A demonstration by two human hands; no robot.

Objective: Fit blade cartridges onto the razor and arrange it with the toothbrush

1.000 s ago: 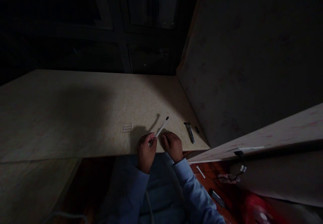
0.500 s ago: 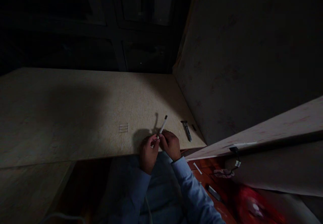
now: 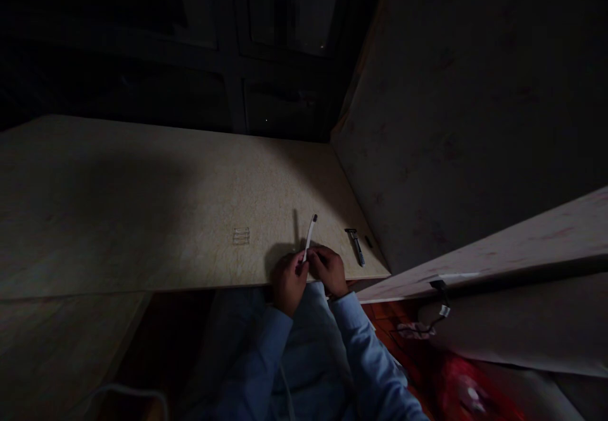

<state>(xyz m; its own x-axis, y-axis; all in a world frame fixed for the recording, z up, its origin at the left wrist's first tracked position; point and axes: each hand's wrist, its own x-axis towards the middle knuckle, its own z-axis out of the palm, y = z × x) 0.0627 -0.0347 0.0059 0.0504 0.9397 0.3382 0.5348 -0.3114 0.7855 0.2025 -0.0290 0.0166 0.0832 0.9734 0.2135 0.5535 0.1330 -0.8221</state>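
Left hand pinches the toothbrush at lower centre, over the tabletop; right hand meets its handle — whether gripping, I can't tell. Two-handed handling seems underway — the next move likely wants a steady pinch.

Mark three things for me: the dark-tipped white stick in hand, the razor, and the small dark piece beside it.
Dark-tipped white stick (image 3: 309, 237): head view, middle of its exposed white shaft.
Razor (image 3: 358, 249): head view, on the handle.
Small dark piece (image 3: 369, 242): head view, its middle.
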